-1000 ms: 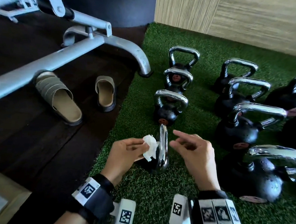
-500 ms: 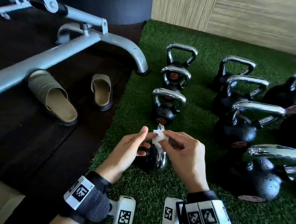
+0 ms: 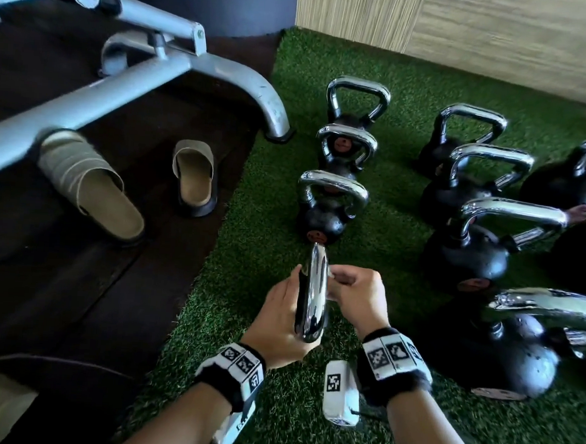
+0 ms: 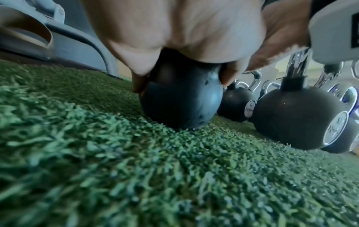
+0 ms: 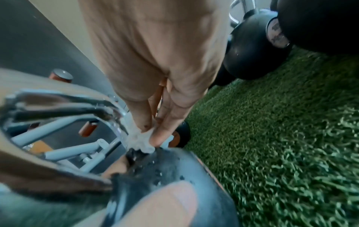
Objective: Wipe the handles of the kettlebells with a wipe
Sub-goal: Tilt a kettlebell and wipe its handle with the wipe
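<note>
The nearest kettlebell [image 3: 312, 293] stands on the green turf with its chrome handle edge-on to me. My left hand [image 3: 279, 310] grips it from the left. In the left wrist view the fingers curl round the black ball [image 4: 180, 99]. My right hand [image 3: 351, 289] is on the handle's right side. Its fingertips [image 5: 157, 138] pinch a crumpled white wipe [image 5: 139, 138] against the chrome handle [image 5: 116, 116] low on its far post, just above the wet ball [image 5: 165, 167]. In the head view the wipe is almost hidden by the fingers.
Three small kettlebells [image 3: 330, 203] line up beyond the held one. Larger kettlebells [image 3: 468, 246] crowd the right side, one [image 3: 503, 348] close to my right wrist. Two slippers [image 3: 194, 178] and a grey bench frame [image 3: 150, 65] are on the dark floor at left.
The wipe went from my left hand to my right. The left hand dropped to grip the kettlebell, and the right brought the wipe down against the handle's far post.
</note>
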Demonstrator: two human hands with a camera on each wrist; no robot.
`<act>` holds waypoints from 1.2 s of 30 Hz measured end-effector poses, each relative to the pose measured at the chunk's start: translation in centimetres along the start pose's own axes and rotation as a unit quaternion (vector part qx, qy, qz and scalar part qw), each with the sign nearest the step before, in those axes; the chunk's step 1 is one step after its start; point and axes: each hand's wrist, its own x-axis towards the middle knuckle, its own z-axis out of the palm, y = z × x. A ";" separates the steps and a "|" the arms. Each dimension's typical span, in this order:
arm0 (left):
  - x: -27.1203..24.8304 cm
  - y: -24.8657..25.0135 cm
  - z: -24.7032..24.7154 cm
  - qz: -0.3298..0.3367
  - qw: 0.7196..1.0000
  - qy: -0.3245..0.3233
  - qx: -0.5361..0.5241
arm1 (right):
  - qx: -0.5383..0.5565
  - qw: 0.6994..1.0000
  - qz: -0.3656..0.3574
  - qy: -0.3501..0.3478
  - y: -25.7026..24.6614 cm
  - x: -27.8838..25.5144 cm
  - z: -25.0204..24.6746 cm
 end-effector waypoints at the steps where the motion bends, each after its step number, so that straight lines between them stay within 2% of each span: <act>1: 0.1 -0.3 -0.4 0.017 1.000 -0.011 -0.018 | -0.007 1.000 0.000 -0.004 0.2 0.2 0.3; 4: 0.2 -0.2 -1.5 0.043 0.997 -0.026 -0.061 | -0.023 1.000 0.000 0.001 0.2 0.9 1.0; 9: 0.5 -0.4 -1.5 0.033 0.997 -0.032 -0.055 | -0.022 0.996 -0.075 0.048 -0.9 1.5 1.3; 14: 0.9 -0.8 -1.2 0.073 0.997 -0.038 -0.001 | -0.053 0.997 -0.056 -0.007 -0.9 1.8 0.7; 18: 1.2 -1.4 -0.8 0.018 0.998 -0.062 0.006 | -0.053 0.991 -0.121 0.017 -2.4 1.6 0.3; 22: 0.9 -1.4 -1.4 -0.025 0.994 -0.056 -0.091 | -0.097 0.972 -0.212 0.019 -3.5 -0.2 -0.1; 24: 1.1 -1.5 -1.3 -0.034 0.994 -0.059 -0.084 | -0.116 0.965 -0.235 0.007 -3.9 0.1 -0.4; 28: 2.0 -1.6 -1.5 -0.026 0.996 -0.082 0.009 | -0.118 0.966 -0.232 -0.004 -5.0 1.4 -0.8; 32: 2.3 -0.2 -2.4 0.005 0.995 -0.071 -0.072 | -0.111 0.967 -0.225 -0.053 -4.0 -1.0 -1.0; 34: 2.3 -0.2 -2.4 0.024 0.993 -0.082 -0.078 | -0.079 0.973 -0.201 -0.079 -3.6 -1.3 -0.9; 36: 2.3 -0.1 -2.7 0.034 0.994 -0.088 -0.061 | -0.059 0.980 -0.176 -0.077 -3.6 -0.6 -1.0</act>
